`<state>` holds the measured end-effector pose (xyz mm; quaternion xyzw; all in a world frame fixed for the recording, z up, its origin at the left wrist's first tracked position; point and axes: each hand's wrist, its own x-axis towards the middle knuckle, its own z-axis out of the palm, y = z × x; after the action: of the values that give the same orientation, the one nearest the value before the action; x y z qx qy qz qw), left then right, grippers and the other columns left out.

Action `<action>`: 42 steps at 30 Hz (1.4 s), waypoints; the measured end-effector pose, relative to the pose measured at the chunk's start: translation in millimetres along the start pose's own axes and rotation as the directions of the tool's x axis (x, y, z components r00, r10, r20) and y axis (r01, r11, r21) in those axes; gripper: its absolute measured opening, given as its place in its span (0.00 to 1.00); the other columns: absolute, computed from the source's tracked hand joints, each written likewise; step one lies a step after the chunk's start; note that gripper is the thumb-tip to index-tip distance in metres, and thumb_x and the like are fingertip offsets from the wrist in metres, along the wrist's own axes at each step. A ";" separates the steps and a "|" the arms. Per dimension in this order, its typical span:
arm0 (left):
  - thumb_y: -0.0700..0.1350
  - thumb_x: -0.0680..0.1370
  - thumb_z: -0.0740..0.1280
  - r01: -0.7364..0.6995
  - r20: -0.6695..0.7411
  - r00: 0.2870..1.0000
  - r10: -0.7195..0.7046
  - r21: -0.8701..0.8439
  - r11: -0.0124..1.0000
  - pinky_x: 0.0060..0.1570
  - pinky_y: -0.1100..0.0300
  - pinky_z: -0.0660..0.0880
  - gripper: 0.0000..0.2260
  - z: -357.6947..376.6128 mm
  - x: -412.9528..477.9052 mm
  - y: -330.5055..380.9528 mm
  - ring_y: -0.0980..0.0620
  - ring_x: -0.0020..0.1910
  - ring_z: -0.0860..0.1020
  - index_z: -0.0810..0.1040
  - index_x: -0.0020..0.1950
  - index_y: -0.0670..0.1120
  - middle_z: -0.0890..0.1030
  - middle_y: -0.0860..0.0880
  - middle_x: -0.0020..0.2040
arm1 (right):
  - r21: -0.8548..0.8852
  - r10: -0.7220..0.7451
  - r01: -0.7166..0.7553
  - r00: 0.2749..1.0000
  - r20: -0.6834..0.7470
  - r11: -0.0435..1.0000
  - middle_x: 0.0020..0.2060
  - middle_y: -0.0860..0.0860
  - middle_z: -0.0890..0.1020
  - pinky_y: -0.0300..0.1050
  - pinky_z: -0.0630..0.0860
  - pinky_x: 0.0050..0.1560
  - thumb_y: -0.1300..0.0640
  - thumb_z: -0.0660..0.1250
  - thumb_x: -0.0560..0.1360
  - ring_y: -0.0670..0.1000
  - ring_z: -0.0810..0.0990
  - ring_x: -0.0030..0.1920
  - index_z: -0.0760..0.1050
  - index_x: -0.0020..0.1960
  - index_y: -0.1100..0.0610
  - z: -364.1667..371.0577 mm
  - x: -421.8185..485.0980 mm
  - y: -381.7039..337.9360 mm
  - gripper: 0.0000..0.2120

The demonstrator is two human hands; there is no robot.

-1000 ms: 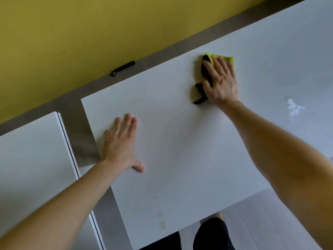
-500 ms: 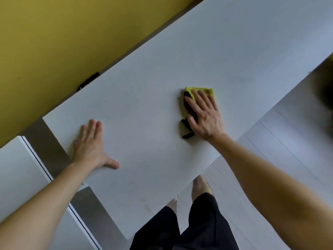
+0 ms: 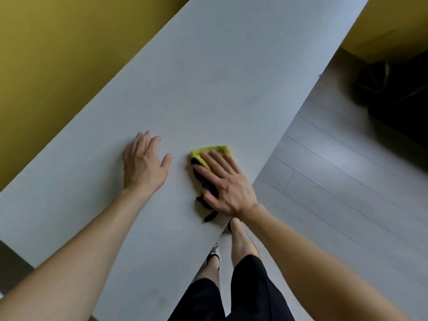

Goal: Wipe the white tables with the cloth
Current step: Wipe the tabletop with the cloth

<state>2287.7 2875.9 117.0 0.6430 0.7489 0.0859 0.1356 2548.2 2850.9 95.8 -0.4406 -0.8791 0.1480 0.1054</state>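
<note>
Head | R hand (image 3: 228, 188): fingers (image 3: 217, 162) straight, on cloth (image 3: 209, 151) | L hand (image 3: 143, 165): relaxed, on table (image 3: 208, 77)

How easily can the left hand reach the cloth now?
Probably yes. The left hand rests on the table beside the cloth, bare surface between them, though the right hand covers most of it.

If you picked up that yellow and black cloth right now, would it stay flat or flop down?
Probably flop: the cloth lies folded, and a loose black end trails out crookedly below the right hand. It likely feels light and slides easily, since one flat hand presses it to the smooth white table.
</note>
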 end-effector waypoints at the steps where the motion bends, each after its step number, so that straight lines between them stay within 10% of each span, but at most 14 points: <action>1: 0.53 0.82 0.72 -0.035 -0.028 0.999 0.035 0.006 0.999 0.80 0.37 0.61 0.25 10.2 6.8 8.6 0.36 0.82 0.66 0.76 0.76 0.42 0.72 0.37 0.80 | -0.030 0.123 -0.125 0.991 -0.059 0.992 0.87 0.51 0.61 0.64 0.53 0.86 0.42 0.67 0.80 0.55 0.54 0.88 0.67 0.84 0.48 -10.0 6.7 23.2 0.34; 6: 0.56 0.84 0.62 -0.060 -0.186 0.980 0.068 0.049 0.997 0.82 0.35 0.57 0.27 46.5 41.3 31.3 0.38 0.84 0.63 0.71 0.80 0.45 0.67 0.39 0.83 | -0.053 0.496 -0.516 0.842 -0.211 0.855 0.88 0.52 0.58 0.63 0.48 0.87 0.40 0.64 0.81 0.55 0.50 0.88 0.65 0.85 0.47 -13.9 35.6 35.3 0.34; 10: 0.57 0.85 0.62 -0.057 -0.305 0.949 0.078 0.077 0.995 0.82 0.37 0.56 0.27 59.1 44.2 31.5 0.40 0.84 0.64 0.72 0.81 0.47 0.68 0.42 0.83 | 0.011 0.066 -0.066 0.998 -0.015 0.998 0.87 0.54 0.58 0.68 0.53 0.85 0.40 0.68 0.82 0.57 0.51 0.88 0.67 0.85 0.50 -5.4 0.7 7.3 0.34; 15: 0.56 0.84 0.64 -0.059 -0.363 0.929 0.069 0.039 0.997 0.81 0.36 0.58 0.26 62.4 43.7 32.0 0.40 0.83 0.66 0.74 0.80 0.47 0.69 0.42 0.83 | 0.083 -0.248 0.237 0.953 0.172 0.968 0.87 0.53 0.60 0.64 0.52 0.87 0.43 0.72 0.81 0.56 0.53 0.88 0.68 0.84 0.50 -38.5 19.1 93.0 0.34; 19: 0.55 0.85 0.62 -0.048 -0.351 0.935 0.057 0.035 0.998 0.81 0.35 0.58 0.25 57.8 41.4 34.3 0.40 0.83 0.66 0.74 0.80 0.46 0.69 0.41 0.83 | -0.102 0.148 -0.153 0.987 -0.061 0.983 0.86 0.53 0.63 0.67 0.55 0.84 0.40 0.66 0.82 0.57 0.57 0.87 0.68 0.84 0.49 -68.6 79.0 189.2 0.33; 24: 0.55 0.85 0.62 -0.045 -0.326 0.943 0.061 0.054 0.997 0.81 0.35 0.58 0.25 56.4 40.9 33.5 0.40 0.84 0.66 0.73 0.81 0.46 0.68 0.42 0.84 | -0.073 0.599 -0.632 0.759 -0.254 0.771 0.88 0.53 0.58 0.63 0.48 0.86 0.41 0.59 0.82 0.56 0.51 0.88 0.64 0.85 0.48 -58.0 137.6 178.5 0.33; 28: 0.51 0.86 0.61 -0.046 -0.322 0.945 0.057 0.044 0.998 0.80 0.33 0.59 0.24 54.6 40.0 33.4 0.41 0.84 0.65 0.73 0.82 0.46 0.67 0.42 0.85 | -0.010 0.064 -0.064 0.998 -0.001 0.998 0.87 0.56 0.59 0.69 0.53 0.85 0.46 0.67 0.81 0.59 0.52 0.88 0.66 0.85 0.53 -30.7 81.0 73.2 0.34; 33: 0.49 0.85 0.62 -0.051 -0.316 0.947 0.059 0.035 0.998 0.80 0.33 0.60 0.24 53.9 40.8 33.7 0.40 0.84 0.65 0.73 0.81 0.45 0.67 0.41 0.84 | 0.154 -0.556 0.534 0.792 0.254 0.831 0.86 0.57 0.62 0.69 0.54 0.85 0.48 0.71 0.80 0.60 0.56 0.87 0.69 0.83 0.54 -43.9 119.8 128.4 0.34; 39: 0.49 0.84 0.62 -0.035 -0.302 0.952 0.048 0.048 0.998 0.81 0.34 0.60 0.25 52.2 41.3 35.2 0.41 0.84 0.65 0.74 0.81 0.45 0.68 0.42 0.84 | -0.139 0.140 -0.151 0.986 -0.086 0.979 0.86 0.53 0.63 0.63 0.50 0.86 0.42 0.64 0.81 0.58 0.57 0.87 0.67 0.84 0.48 -55.5 242.7 198.7 0.33; 42: 0.49 0.84 0.63 -0.032 -0.313 0.949 0.045 0.044 0.998 0.80 0.34 0.60 0.24 51.8 40.8 35.8 0.41 0.84 0.66 0.74 0.81 0.45 0.68 0.42 0.84 | -0.079 0.089 -0.095 0.993 -0.074 0.992 0.86 0.56 0.62 0.67 0.50 0.85 0.43 0.64 0.80 0.60 0.55 0.87 0.68 0.84 0.51 -41.3 221.6 138.7 0.33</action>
<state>2332.0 2919.5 75.0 0.6382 0.7497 0.1751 0.0008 2533.7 3115.1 97.5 -0.4898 -0.8589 0.1007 0.1109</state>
